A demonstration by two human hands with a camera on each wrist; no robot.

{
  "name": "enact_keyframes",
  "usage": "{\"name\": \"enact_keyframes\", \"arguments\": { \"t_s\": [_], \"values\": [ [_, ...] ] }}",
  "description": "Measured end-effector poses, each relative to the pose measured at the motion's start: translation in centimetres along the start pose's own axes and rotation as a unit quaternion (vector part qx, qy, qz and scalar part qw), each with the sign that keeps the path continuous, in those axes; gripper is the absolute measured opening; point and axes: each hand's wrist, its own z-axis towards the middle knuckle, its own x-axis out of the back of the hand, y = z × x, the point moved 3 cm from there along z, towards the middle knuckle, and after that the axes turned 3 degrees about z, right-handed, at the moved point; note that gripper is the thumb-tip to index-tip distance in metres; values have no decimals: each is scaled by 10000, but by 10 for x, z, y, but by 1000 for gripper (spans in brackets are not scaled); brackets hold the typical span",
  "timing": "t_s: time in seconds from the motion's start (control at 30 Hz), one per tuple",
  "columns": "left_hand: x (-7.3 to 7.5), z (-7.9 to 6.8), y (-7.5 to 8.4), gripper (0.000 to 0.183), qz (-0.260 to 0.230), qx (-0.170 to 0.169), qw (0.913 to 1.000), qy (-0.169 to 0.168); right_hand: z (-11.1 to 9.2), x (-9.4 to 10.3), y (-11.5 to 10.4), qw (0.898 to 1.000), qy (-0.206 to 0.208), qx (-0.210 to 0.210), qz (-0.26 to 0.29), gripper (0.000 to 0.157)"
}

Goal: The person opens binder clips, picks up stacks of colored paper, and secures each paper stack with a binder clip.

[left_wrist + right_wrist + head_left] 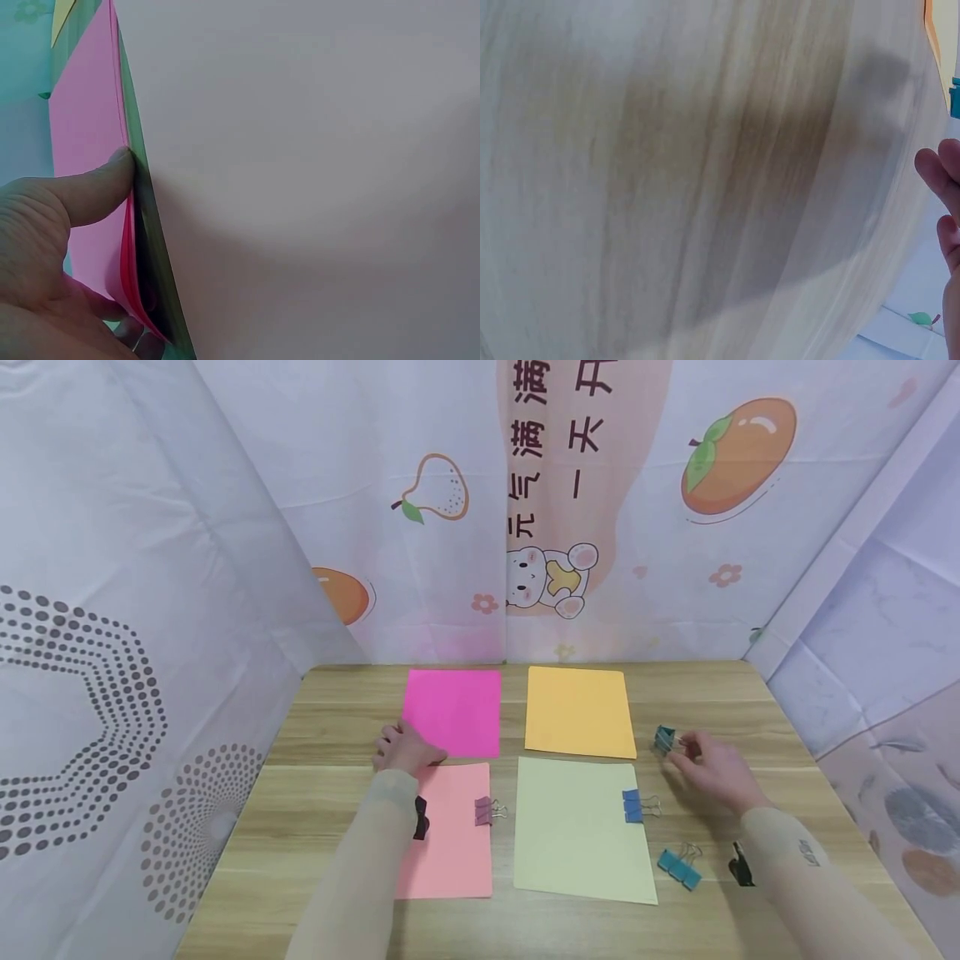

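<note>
My left hand (pixel 405 748) is at the near left corner of a stack of magenta paper (pixel 461 710). In the left wrist view, the thumb lies on the stack's near edge, other fingers are at its corner, and the paper edge (pixel 129 247) bows up between them. My right hand (pixel 712 768) pinches the wire handles of a dark teal binder clip (pixel 664 738), just right of the orange-yellow paper (pixel 579 712). The right wrist view shows only some fingertips (pixel 930 169) and part of the clip (pixel 955 101).
Nearer me lie salmon paper (pixel 450 860), with a black clip (pixel 422 818) and a mauve clip (pixel 483 811), and pale yellow paper (pixel 577 835) with a blue clip (pixel 633 806). A teal clip (pixel 679 869) and a black clip (pixel 741 865) rest on the wooden table (pixel 262 827).
</note>
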Motion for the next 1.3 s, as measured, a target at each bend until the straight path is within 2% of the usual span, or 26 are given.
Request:
{"name": "enact_keyframes", "arguments": {
  "t_s": [0.27, 0.5, 0.67, 0.87, 1.3],
  "values": [
    [-1, 8, -2, 116, 8, 102, 9999, -18, 0, 0, -4, 9997, 90, 228, -60, 45],
    [3, 7, 2, 107, -136, 112, 9998, 25, 4, 1, -8, 9983, 282, 503, -121, 43],
    [2, 6, 6, 94, -258, 101, 9996, -14, 5, -1, -9, 9987, 196, 445, -181, 42],
    [0, 8, 11, 72, -325, -103, 9994, 115, 4, -1, -14, 9991, 97, 389, -159, 40],
    [-7, 11, 13, 60, -930, -208, 9954, 93, 1, -5, -10, 9992, -29, 352, -179, 41]
  ]
}}
